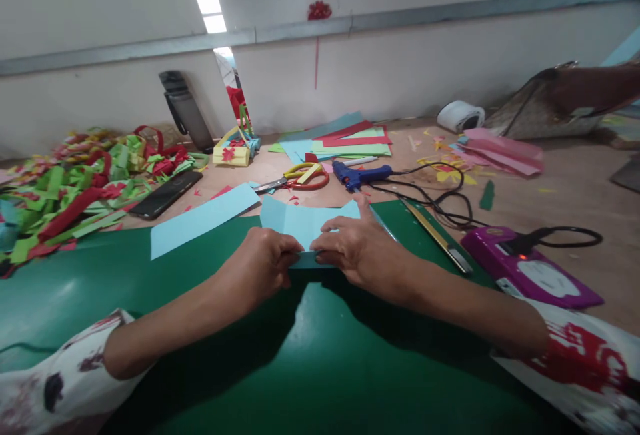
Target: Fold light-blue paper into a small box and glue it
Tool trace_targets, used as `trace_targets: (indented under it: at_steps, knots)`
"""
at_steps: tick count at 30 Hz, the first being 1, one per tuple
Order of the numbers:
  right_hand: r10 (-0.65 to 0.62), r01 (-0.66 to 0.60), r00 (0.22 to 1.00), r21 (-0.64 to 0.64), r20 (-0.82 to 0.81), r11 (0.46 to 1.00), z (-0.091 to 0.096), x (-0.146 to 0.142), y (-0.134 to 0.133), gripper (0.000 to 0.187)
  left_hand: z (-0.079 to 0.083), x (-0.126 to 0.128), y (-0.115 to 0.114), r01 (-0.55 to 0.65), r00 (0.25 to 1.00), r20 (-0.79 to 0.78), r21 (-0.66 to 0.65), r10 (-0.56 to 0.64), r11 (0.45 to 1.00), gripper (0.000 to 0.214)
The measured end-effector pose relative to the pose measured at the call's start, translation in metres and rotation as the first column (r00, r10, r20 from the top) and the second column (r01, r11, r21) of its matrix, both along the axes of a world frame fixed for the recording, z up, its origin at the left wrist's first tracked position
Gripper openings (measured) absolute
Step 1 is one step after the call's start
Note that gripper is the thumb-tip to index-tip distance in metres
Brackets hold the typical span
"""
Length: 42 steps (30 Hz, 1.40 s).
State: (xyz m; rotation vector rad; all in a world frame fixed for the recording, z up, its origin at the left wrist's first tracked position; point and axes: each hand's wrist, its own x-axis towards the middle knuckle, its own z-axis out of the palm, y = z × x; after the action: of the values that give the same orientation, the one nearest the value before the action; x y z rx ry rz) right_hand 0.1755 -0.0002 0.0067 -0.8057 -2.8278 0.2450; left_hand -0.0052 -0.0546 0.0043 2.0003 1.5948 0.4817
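A light blue sheet of paper (300,218) with crease lines is held up a little above the green mat. Its near edge is folded over between my two hands. My left hand (267,255) pinches that edge on the left, thumb and fingers together. Close beside it, my right hand (353,245) grips the same edge, with its index finger raised along the sheet's right side. A second light blue paper strip (205,221) lies flat to the left. The fingers cover part of the fold.
Beyond the paper lie scissors (295,178) and a blue glue gun (363,175) with a looping black cord. A cutter knife (435,235) and a purple power socket (533,268) are at right. A phone (167,195), paper scraps (75,188) and a bottle (186,111) stand left.
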Motion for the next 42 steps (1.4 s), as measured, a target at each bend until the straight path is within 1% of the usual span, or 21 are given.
trace_targets:
  at_steps: [3, 6, 10, 12, 15, 17, 20, 24, 28, 31, 34, 37, 39, 42]
  knots:
    - [0.004, -0.003, 1.0, -0.01, 0.017, 1.0, 0.002, -0.001, -0.003, 0.021, 0.0, 0.004, -0.002, -0.006, 1.0, 0.025, 0.041, 0.005, 0.999, 0.023]
    - [0.017, -0.016, 1.0, -0.043, 0.018, 0.999, 0.004, -0.001, -0.003, 0.024, 0.0, 0.006, -0.004, 0.013, 0.998, 0.056, 0.05, -0.016, 0.999, 0.021]
    - [0.051, -0.057, 0.993, -0.059, -0.109, 0.997, 0.002, 0.001, -0.003, 0.017, -0.001, 0.005, -0.005, 0.045, 0.998, 0.044, 0.063, -0.048, 0.997, 0.021]
    - [0.056, -0.068, 0.983, -0.063, -0.176, 0.996, 0.0, 0.001, -0.003, 0.016, 0.0, 0.006, -0.005, 0.054, 0.998, 0.027, 0.07, -0.056, 0.996, 0.021]
    - [0.054, -0.074, 0.973, -0.081, -0.223, 0.994, -0.002, 0.0, -0.003, 0.012, 0.0, 0.007, -0.007, 0.063, 0.998, 0.001, 0.064, -0.064, 0.996, 0.02]
    - [0.059, -0.081, 0.975, -0.096, -0.214, 0.992, -0.002, -0.001, -0.004, 0.009, 0.0, 0.008, -0.008, 0.068, 0.998, -0.008, 0.051, -0.068, 0.996, 0.021]
    - [0.073, -0.094, 0.98, -0.107, -0.184, 0.99, 0.0, -0.003, -0.005, 0.013, 0.001, 0.008, -0.01, 0.095, 0.995, 0.012, 0.028, -0.095, 0.995, 0.024]
    - [0.085, -0.103, 0.986, -0.118, -0.146, 0.988, 0.003, -0.002, -0.004, 0.013, 0.001, 0.006, -0.011, 0.078, 0.997, 0.013, 0.026, -0.078, 0.997, 0.018]
    - [0.033, -0.04, 0.997, -0.111, -0.065, 0.993, 0.003, 0.001, 0.0, 0.016, 0.001, 0.005, -0.01, 0.049, 0.999, -0.009, 0.035, -0.049, 0.998, 0.015]
    - [0.019, -0.02, 1.0, -0.083, -0.008, 0.996, 0.003, 0.002, 0.002, 0.015, 0.002, 0.006, -0.008, 0.057, 0.998, -0.029, 0.007, -0.056, 0.998, 0.017]
    - [0.02, -0.013, 0.999, -0.121, 0.05, 0.993, 0.007, 0.0, 0.003, 0.016, 0.005, 0.01, -0.004, 0.072, 0.992, -0.1, -0.021, -0.074, 0.997, 0.02]
    - [-0.022, 0.044, 0.991, -0.165, 0.129, 0.985, 0.012, -0.003, 0.003, 0.019, 0.009, 0.012, -0.001, 0.048, 0.971, -0.233, 0.006, -0.045, 0.999, 0.021]
    - [-0.034, 0.062, 0.985, -0.157, 0.172, 0.986, 0.015, -0.003, 0.004, 0.02, 0.012, 0.012, 0.0, 0.036, 0.93, -0.366, 0.035, -0.021, 0.999, 0.02]
    - [-0.009, 0.034, 0.98, -0.121, 0.199, 0.992, 0.016, -0.004, 0.005, 0.019, 0.017, 0.013, -0.001, 0.062, 0.835, -0.55, 0.09, -0.002, 0.994, 0.019]
